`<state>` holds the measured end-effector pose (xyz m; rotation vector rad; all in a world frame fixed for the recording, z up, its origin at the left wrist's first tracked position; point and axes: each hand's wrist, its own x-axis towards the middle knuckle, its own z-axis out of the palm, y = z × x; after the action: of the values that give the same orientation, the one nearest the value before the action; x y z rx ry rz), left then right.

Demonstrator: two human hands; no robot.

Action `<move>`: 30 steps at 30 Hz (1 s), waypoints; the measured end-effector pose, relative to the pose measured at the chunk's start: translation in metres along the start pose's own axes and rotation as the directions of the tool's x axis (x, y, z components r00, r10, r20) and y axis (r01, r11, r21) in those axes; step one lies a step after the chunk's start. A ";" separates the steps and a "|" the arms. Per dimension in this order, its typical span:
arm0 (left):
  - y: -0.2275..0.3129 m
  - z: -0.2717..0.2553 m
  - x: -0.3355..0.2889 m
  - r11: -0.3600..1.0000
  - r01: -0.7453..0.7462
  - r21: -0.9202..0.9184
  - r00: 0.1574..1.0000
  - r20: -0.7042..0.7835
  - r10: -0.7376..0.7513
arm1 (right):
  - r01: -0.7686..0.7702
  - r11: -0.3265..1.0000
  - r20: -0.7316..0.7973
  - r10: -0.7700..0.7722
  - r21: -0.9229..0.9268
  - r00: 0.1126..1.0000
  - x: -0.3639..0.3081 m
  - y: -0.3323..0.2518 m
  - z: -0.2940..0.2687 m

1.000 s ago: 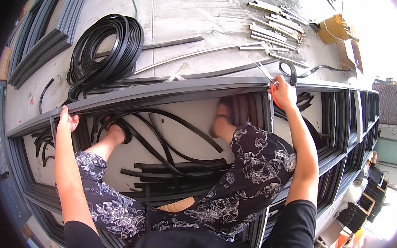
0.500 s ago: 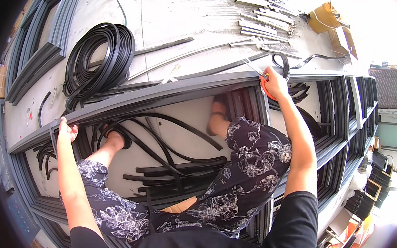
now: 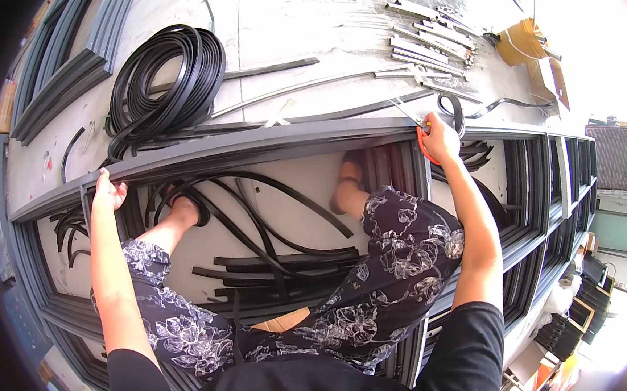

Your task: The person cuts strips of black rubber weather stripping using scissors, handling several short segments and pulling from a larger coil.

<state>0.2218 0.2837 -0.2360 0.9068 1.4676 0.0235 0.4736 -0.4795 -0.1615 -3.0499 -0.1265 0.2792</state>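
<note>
I am holding the grey frame bar, its long axis running from near left up to far right. My left hand is curling its fingers over the bar's left end; my right hand is gripping an orange-handled cutter at the right end. One coil of black gasket is lying beyond on the floor, nearer my left hand

Concrete floor; rubber coil; frames
</note>
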 end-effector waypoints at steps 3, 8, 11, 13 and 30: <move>-0.008 0.014 -0.004 0.998 -0.054 -0.021 0.998 -0.034 0.053 | -0.018 1.000 0.030 0.018 0.018 0.999 -0.010 0.005 0.003; -0.040 0.039 -0.039 1.000 0.019 -0.023 0.995 -0.094 -0.021 | -0.017 0.958 0.068 -0.003 0.287 0.998 -0.049 -0.025 -0.039; -0.058 0.067 -0.077 0.814 -0.318 0.487 0.939 0.042 0.342 | 0.001 0.842 0.122 -0.079 0.539 0.989 -0.071 -0.061 -0.072; -0.072 0.094 -0.131 0.165 -0.717 0.677 0.581 0.449 0.679 | 0.041 0.782 0.158 -0.176 0.622 0.972 -0.111 -0.112 -0.106; -0.168 0.045 -0.391 0.253 -0.958 0.135 0.151 0.988 0.044 | 0.093 0.465 0.330 -0.742 0.880 0.584 -0.284 -0.261 -0.092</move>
<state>0.1116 -0.0606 -0.0065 1.9222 -0.2253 -0.5240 0.1927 -0.2516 0.0014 -1.7272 -0.6699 1.0841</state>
